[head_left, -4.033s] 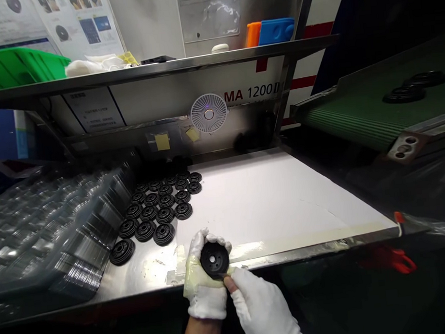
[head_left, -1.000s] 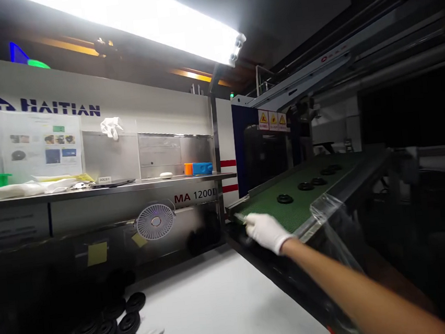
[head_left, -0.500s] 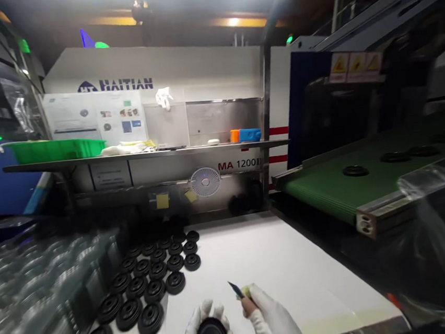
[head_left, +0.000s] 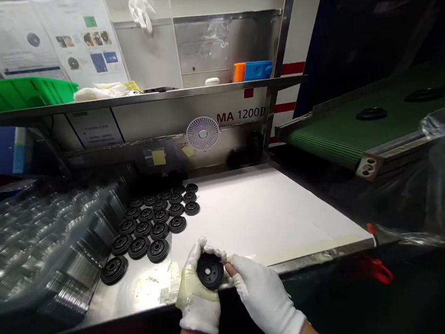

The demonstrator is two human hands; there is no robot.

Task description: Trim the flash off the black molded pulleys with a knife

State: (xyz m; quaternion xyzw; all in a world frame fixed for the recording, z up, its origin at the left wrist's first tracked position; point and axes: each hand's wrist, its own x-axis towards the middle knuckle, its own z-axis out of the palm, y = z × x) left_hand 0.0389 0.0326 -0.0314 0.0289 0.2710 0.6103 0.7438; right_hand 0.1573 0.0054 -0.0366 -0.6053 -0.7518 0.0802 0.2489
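My left hand (head_left: 197, 290), in a white glove with yellowish patches, holds a round black wheel-like part (head_left: 210, 271) with a hole at its centre. Its fingers wrap around the rim, and the part's face is turned toward me. My right hand (head_left: 262, 294), gloved in white with a bare fingertip showing, is closed at the right edge of that part. In it is a small knife; the pointed blade showed earlier and is now mostly hidden by the fingers. Similar black wheel-like parts (head_left: 158, 250) lie in rows to the left on the table.
Stacked clear plastic trays (head_left: 36, 242) fill the left side. A white sheet (head_left: 258, 211) covers the table. Behind stand a small fan (head_left: 202, 133) and a shelf (head_left: 184, 93) with a green bin (head_left: 22, 93). A green conveyor (head_left: 329, 135) carries black parts at right. A red-handled tool (head_left: 380, 270) hangs below.
My view has tilted down and come closer to the table. The right hand has brought the knife from beside the black part to its right rim; the left hand still holds the part.
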